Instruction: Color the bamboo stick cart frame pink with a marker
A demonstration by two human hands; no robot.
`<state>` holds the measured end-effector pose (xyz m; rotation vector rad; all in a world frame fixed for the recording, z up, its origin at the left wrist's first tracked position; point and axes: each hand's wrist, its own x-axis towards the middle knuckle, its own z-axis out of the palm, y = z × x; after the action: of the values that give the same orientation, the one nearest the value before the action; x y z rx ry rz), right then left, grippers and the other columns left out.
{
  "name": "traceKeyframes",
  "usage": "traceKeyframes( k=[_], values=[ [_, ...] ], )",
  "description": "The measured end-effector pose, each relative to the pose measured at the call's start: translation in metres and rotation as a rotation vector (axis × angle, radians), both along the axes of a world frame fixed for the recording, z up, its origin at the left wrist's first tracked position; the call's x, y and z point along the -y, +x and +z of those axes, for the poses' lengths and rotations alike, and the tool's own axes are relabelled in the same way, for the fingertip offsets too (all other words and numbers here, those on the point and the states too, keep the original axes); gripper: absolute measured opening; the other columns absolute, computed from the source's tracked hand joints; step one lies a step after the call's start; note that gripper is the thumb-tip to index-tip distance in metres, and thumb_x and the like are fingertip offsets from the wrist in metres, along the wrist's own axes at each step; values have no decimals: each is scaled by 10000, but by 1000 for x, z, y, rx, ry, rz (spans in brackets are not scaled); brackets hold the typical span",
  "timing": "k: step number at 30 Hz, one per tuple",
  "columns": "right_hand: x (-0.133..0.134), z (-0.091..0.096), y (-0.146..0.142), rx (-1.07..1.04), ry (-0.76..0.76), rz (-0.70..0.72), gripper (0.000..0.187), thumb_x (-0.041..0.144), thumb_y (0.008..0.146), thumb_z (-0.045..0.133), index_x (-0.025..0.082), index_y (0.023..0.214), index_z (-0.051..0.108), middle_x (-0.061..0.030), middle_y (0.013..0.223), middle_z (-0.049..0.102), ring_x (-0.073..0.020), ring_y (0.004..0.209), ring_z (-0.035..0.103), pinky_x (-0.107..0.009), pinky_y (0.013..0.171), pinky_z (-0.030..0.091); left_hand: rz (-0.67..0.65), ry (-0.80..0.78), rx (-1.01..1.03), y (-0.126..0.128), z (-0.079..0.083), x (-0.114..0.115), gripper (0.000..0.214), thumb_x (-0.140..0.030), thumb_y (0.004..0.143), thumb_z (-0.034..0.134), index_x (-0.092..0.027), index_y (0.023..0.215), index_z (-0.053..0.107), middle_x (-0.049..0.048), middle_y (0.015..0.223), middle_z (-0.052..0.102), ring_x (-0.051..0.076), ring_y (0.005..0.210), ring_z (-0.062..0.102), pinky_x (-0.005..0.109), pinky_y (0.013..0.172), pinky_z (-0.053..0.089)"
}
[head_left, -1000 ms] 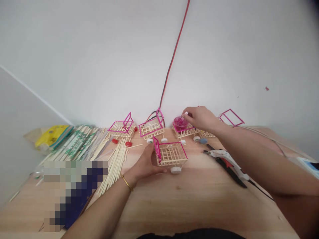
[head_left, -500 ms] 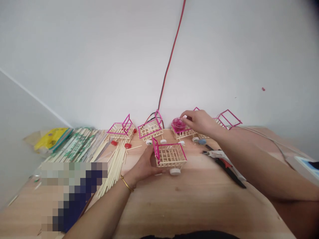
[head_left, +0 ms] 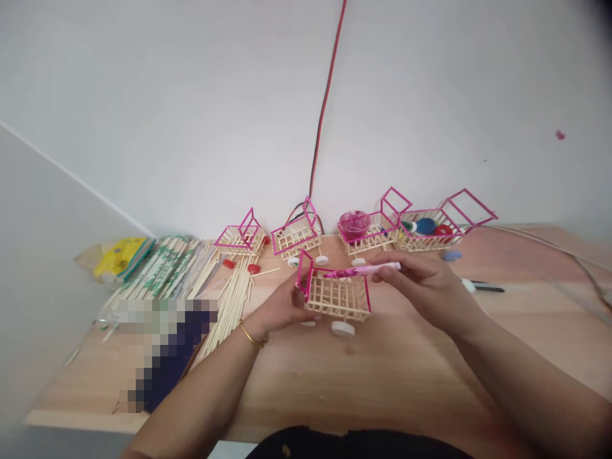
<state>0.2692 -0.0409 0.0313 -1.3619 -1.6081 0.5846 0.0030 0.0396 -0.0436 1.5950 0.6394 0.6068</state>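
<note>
The little cart [head_left: 338, 298] I see is built of thin pale wooden sticks, slatted at the floor and sides, upright with white wheels below. A pink frame rises at its left end; its far and right rims are pink too, the near one pale. The left hand [head_left: 282, 306] grips that framed end. Over the cart, a pink-and-white brush [head_left: 366, 270] lies nearly level in the right hand [head_left: 421, 284], its pink-smeared tip pointing left; whether it touches the rim, I can't tell.

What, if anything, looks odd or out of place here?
A small reddish mark stands out on the pale wall, far right; the pink-stained cup rests in or on a stick cart, not the table.
</note>
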Motion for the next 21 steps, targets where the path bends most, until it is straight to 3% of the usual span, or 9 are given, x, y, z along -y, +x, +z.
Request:
traceKeyframes(
  k=[6, 10, 15, 21],
  values=[
    [1, 5, -9, 52, 88, 89, 193, 399, 907, 636, 289, 1006, 761, -38, 990, 765, -200, 918, 706, -309, 800, 558, -72, -151, 73, 4, 10, 6, 976, -259, 562, 919, -226, 1432, 479, 142, 1334, 622, 316, 1206, 600, 443, 1023, 474],
    [-1, 3, -9, 132, 121, 96, 195, 380, 907, 638, 301, 1042, 754, -28, 961, 761, -193, 872, 693, -315, 776, 545, -84, -152, 76, 4, 13, 7, 925, -256, 562, 917, -214, 1397, 520, 146, 1332, 623, 333, 1229, 585, 452, 1041, 457],
    [-5, 2, -13, 148, 130, 110, 213, 373, 929, 606, 295, 1066, 750, -43, 986, 761, -209, 925, 688, -345, 813, 541, -94, -142, 66, 4, 14, 8, 1014, -237, 560, 915, -223, 1460, 447, 144, 1336, 625, 335, 1227, 586, 462, 1055, 443],
    [-5, 0, -13, 158, 137, 122, 191, 360, 919, 621, 283, 1043, 744, -41, 943, 756, -199, 870, 687, -325, 757, 539, -82, -139, 61, 5, 15, 8, 936, -217, 560, 911, -225, 1404, 506, 129, 1332, 632, 330, 1238, 584, 442, 1037, 463]
  ],
)
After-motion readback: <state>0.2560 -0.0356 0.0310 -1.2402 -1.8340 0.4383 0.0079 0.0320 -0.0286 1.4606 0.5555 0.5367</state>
